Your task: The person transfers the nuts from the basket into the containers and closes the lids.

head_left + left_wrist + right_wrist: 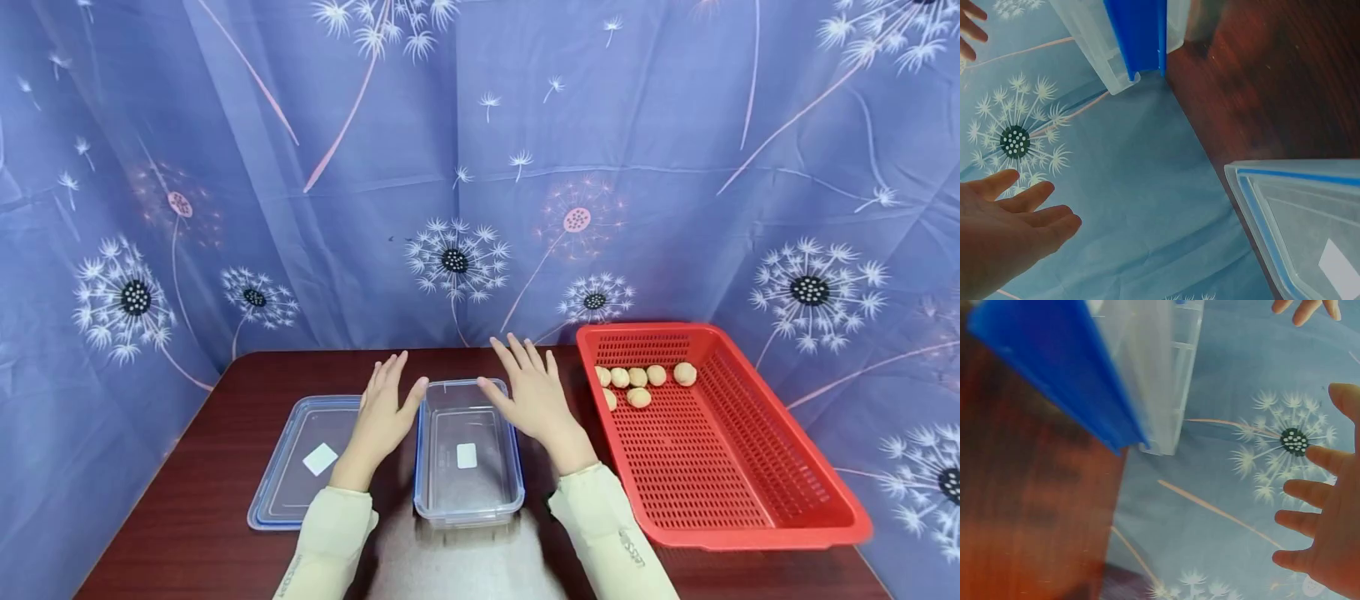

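A clear plastic food box (468, 492) with blue side flaps stands lidless in the middle of the table, a white label showing through its base. My left hand (381, 417) hovers at its left side, fingers spread and straight, holding nothing. On the right side my right hand (534, 402) is likewise stretched out with spread fingers and bare palm. Both wrist views show the blue flaps (1141, 37) hanging beside the box walls. The box's lid (288, 471), clear with a blue seal and a white label, lies flat on the left, partly behind my left hand and forearm.
A red slotted basket (757, 537) stands at the right of the dark wooden table (187, 500). Several walnuts (638, 397) lie in its far left corner. A blue dandelion-print curtain (360, 275) hangs right behind the table's back edge.
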A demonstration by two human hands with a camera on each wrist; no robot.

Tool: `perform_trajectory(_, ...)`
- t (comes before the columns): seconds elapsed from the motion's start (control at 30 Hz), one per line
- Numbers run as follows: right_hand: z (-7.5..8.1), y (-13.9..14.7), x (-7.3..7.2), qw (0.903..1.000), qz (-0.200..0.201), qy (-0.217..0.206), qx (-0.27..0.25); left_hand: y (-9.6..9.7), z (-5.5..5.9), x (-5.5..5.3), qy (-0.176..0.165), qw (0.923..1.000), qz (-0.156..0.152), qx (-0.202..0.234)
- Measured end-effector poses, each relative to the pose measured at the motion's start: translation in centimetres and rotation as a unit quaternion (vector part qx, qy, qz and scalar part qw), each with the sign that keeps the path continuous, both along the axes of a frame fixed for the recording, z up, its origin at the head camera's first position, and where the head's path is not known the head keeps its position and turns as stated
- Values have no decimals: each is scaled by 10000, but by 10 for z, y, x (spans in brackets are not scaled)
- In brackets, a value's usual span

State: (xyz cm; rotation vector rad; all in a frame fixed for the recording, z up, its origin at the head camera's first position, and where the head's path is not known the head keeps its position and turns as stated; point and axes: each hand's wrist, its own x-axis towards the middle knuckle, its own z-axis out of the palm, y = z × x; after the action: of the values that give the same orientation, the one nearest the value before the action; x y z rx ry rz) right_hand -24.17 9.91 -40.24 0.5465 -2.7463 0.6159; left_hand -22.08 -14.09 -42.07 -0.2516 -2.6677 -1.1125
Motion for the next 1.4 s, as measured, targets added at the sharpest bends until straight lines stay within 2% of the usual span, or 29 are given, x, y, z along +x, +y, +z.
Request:
perform_trajectory(0.23,21,-4,-8,9997,203,49,84,-2,-2,-1,-5,9978,-83,654)
perform_trajectory(0.43,47,-7,-20,9993,295,43,204,-4,-3,-2,-122,9965,-138,816)
perform_trajectory(0.6,70,-6,-29,9988,361,123,298,-5,-8,-3,-339,9894,-404,1354)
perform_trajectory(0.7,78,-1,-33,9986,375,186,316,-5,-12,-3,-392,9855,-448,1592)
perform_trajectory(0.9,92,15,-41,9985,497,115,183,-4,-21,3,-572,9805,-262,1862)
perform_trajectory(1.17,117,45,-55,9971,753,121,17,-3,-39,9,-922,9646,-124,2469)
perform_trajectory(1.27,121,62,-60,9960,886,67,-126,-2,-44,11,-1026,9640,-108,2451)
perform_trajectory(1.4,121,85,-65,9956,872,-84,-339,-1,-47,14,-1170,9621,-124,2461)
